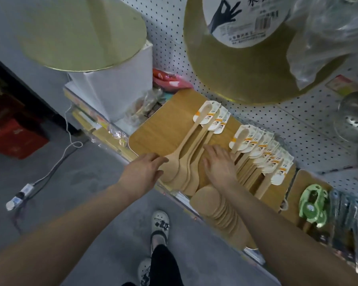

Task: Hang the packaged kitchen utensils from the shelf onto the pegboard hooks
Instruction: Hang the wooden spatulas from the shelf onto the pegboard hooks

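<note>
the step in hand looked like gathering: a small batch of wooden spatulas point(186, 145) with card headers lay fanned on a wooden board point(153, 129) on the shelf, and both hands were at that batch, so nothing seemed lifted toward the pegboard point(256, 118) yet. taking the board as landmark, the batch lay across its middle, headers toward the board's far edge by the pegboard, blades hanging over its near edge. a larger row of spatulas point(262, 153) stood just beside the board's right end; whether those hung from hooks or merely leaned could not be told.

the left hand point(142, 172) reached in at the board's near edge, palm down, its fingertips touching the blade of the leftmost spatula; its grip was loosely spread, not closed on anything visible. the right hand point(219, 162) lay flat over the right side of the batch, fingers together and pressed down on the handles, seemingly steadying or squaring them; whether any finger curled under a handle was hidden.

both forearms came in low from the near side, wrists fairly straight.

judged from this, the next move called for closing on one or a few spatulas, raising them headers up, and finding the header hole for a hook; no free hook was plain to see
</note>
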A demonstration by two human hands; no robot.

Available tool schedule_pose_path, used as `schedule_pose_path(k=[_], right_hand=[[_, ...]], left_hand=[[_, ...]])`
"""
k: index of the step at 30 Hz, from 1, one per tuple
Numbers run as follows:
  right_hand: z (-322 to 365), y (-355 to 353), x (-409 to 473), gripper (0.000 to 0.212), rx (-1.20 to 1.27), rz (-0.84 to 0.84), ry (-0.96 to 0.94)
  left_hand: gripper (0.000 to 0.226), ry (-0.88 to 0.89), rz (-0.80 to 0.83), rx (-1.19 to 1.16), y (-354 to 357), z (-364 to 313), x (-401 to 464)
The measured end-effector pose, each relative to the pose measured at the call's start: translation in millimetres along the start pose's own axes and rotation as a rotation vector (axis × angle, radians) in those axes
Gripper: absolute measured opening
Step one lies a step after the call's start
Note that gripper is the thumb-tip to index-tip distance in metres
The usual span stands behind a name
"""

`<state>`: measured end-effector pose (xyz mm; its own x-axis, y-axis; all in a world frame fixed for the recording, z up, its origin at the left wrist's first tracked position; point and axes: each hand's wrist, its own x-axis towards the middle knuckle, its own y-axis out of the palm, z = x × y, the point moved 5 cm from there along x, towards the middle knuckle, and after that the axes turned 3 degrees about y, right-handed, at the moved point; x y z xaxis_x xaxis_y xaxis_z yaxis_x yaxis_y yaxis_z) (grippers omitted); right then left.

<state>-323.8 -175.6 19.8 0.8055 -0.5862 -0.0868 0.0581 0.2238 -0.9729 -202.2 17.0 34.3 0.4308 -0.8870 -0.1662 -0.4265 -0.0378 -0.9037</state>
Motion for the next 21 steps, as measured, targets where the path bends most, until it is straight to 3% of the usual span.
schedule_pose_path(k=[6, 13, 21], right_hand=[[-15, 35, 42, 0.044, -0.033, 0.039, 0.09], [-33, 62, 60, 0.037, -0.021, -0.057, 0.168], [-39, 66, 72, 0.038, -0.001, -0.036, 0.218]], left_hand=[[0.041, 0.025, 0.049, -0.089, 32, 17, 79], [0.042, 0.063, 0.018, -0.237, 70, 26, 158], [0.05, 0.048, 0.081, -0.284, 83, 30, 195]])
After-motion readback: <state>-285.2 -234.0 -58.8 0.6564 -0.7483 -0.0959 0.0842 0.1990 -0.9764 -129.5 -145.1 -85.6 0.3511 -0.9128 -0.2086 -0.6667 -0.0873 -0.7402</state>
